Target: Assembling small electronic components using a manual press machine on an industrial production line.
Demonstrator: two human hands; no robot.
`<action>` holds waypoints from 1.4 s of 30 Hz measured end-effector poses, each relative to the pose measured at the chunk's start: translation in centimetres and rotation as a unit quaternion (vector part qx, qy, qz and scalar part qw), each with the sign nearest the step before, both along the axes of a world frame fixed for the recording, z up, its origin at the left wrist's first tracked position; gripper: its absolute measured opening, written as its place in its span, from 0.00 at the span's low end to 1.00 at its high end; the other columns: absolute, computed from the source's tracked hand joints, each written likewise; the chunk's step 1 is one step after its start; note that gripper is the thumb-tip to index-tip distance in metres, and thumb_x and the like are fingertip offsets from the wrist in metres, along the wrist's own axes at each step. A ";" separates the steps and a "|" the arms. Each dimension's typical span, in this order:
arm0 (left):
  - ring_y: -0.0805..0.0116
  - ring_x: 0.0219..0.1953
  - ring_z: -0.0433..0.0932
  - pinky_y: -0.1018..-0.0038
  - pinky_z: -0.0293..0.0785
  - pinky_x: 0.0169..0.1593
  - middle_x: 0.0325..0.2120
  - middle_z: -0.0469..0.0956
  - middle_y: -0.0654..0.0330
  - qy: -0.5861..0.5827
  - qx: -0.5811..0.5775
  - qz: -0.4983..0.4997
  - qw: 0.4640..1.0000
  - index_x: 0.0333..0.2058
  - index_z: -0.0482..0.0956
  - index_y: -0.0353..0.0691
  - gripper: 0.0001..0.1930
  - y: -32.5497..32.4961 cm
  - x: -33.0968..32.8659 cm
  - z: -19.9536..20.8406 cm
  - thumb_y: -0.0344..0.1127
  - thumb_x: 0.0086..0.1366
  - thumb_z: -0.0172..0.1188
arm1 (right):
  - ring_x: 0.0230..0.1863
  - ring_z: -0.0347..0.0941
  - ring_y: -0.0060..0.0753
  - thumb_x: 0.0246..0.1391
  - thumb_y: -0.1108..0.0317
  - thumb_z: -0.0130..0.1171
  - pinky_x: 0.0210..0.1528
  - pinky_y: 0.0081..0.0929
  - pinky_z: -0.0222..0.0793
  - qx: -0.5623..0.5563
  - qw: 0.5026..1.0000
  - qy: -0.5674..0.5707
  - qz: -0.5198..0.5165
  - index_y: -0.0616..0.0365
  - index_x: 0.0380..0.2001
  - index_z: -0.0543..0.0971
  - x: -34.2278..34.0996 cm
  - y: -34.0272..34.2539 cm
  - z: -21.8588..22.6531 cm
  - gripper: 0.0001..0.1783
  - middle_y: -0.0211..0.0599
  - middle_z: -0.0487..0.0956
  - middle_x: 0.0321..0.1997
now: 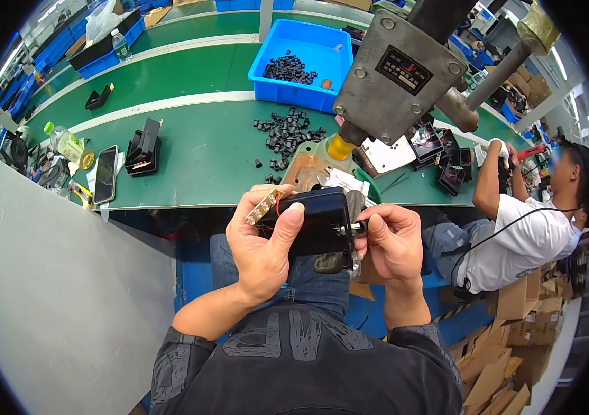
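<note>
Closely gripped above the lap, a glossy black rectangular plastic housing [318, 221] sat in the left hand [260, 245], whose fingers and thumb closed around its left end beside a narrow tan circuit strip [264, 207], while the right hand [392, 245] pinched a small black plastic knob [362, 227] at the silvery metal shaft on the housing's right end. Beyond them stood a grey metal press [398, 104] with a yellow tip [339, 147]. Farther off, small black plastic caps [289, 135] lay heaped on the green bench [204, 152], before a blue rectangular plastic tray [294, 95] containing more.
</note>
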State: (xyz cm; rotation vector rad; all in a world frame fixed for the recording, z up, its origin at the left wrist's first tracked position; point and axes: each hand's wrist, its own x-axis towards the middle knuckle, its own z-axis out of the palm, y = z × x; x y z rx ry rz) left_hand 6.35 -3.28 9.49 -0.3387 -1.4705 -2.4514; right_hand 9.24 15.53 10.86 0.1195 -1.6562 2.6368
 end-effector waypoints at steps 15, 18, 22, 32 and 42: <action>0.63 0.37 0.75 0.70 0.73 0.45 0.42 0.74 0.51 0.275 -0.132 0.105 0.947 0.44 0.72 0.34 0.14 -0.3 0.3 -2.9 0.29 0.62 0.64 | 0.21 0.70 0.21 0.53 0.81 0.61 0.22 0.14 0.67 0.332 0.924 0.130 -0.139 0.68 0.32 0.82 1.6 -2.3 1.7 0.03 0.35 0.79 0.27; 0.63 0.37 0.75 0.70 0.74 0.46 0.43 0.74 0.51 0.297 -0.135 0.112 0.939 0.45 0.71 0.34 0.15 -0.4 0.3 -3.4 0.30 0.62 0.63 | 0.22 0.70 0.21 0.52 0.81 0.62 0.23 0.15 0.67 0.389 0.892 0.171 -0.153 0.67 0.33 0.82 1.5 -2.2 1.3 0.05 0.36 0.79 0.29; 0.64 0.38 0.76 0.70 0.74 0.48 0.44 0.74 0.53 0.290 -0.139 0.144 0.936 0.46 0.70 0.34 0.15 0.1 0.3 -3.4 0.30 0.63 0.62 | 0.25 0.71 0.24 0.50 0.81 0.63 0.27 0.17 0.68 0.447 0.857 0.213 -0.141 0.67 0.41 0.80 0.9 -2.3 0.6 0.13 0.38 0.80 0.31; 0.69 0.40 0.75 0.75 0.71 0.50 0.43 0.75 0.56 -0.029 0.006 -0.022 0.999 0.49 0.69 0.33 0.16 -2.0 -1.6 -1.7 0.30 0.65 0.61 | 0.41 0.76 0.36 0.43 0.77 0.68 0.49 0.30 0.71 0.380 0.920 0.085 -0.041 0.62 0.60 0.65 -0.8 -2.4 2.2 0.39 0.45 0.79 0.47; 0.66 0.43 0.77 0.76 0.73 0.47 0.48 0.76 0.51 -0.127 -0.213 -0.018 0.968 0.53 0.67 0.30 0.23 -2.1 -2.8 -4.7 0.27 0.61 0.63 | 0.45 0.76 0.34 0.46 0.77 0.65 0.49 0.26 0.69 0.381 0.906 0.162 -0.081 0.65 0.47 0.76 -2.6 0.0 2.5 0.22 0.41 0.80 0.46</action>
